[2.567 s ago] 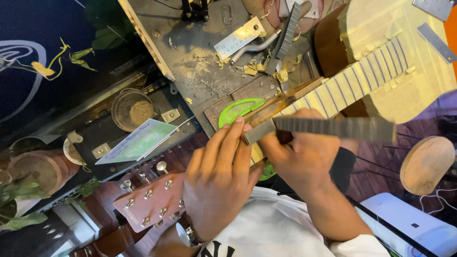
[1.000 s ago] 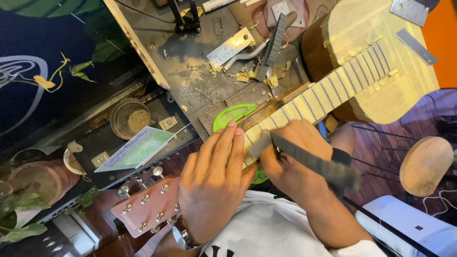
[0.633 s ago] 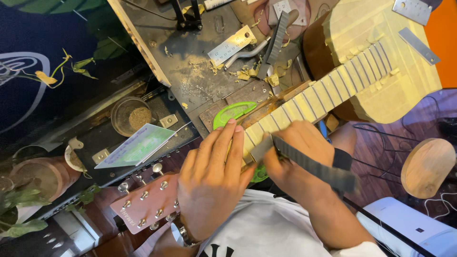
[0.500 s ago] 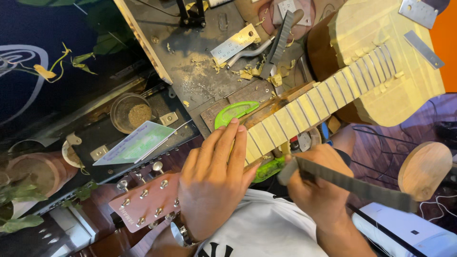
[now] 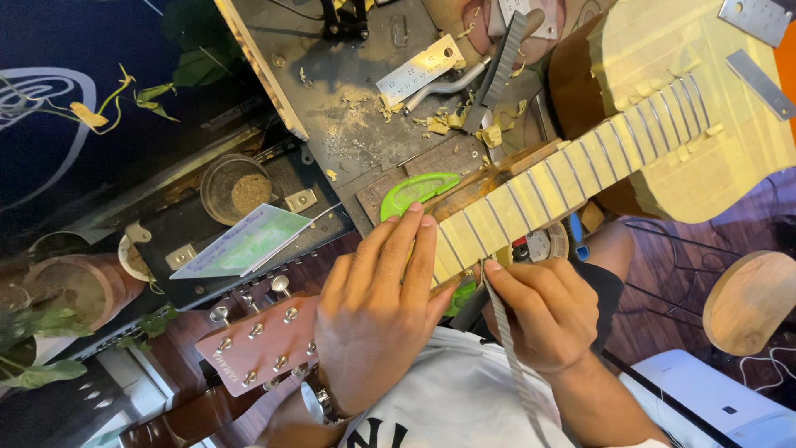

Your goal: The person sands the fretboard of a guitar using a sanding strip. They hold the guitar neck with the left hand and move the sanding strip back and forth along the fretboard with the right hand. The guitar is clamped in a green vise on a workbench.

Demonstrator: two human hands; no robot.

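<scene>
An acoustic guitar lies across my lap and the bench, its neck [image 5: 547, 187] covered in pale masking tape between the metal frets. My left hand [image 5: 377, 311] rests flat over the neck near the reddish headstock [image 5: 257, 344], fingers together and pointing up the fretboard. My right hand [image 5: 543, 311] grips a long flat grey file [image 5: 506, 348], its tip set against the edge of the fretboard by the low frets. The guitar body [image 5: 705, 108] is also taped, at the upper right.
A cluttered metal bench [image 5: 348, 108] holds a steel ruler [image 5: 419, 70], another file [image 5: 497, 66], and tape scraps. A green curved tool [image 5: 419, 189] lies under the neck. A round dish [image 5: 236, 187], a card [image 5: 245, 241], potted plants and a wooden stool [image 5: 750, 299] stand around.
My right hand swung the file from lying across the frets out to the right, then brought it back with its tip at the fretboard edge. My left hand stayed on the neck.
</scene>
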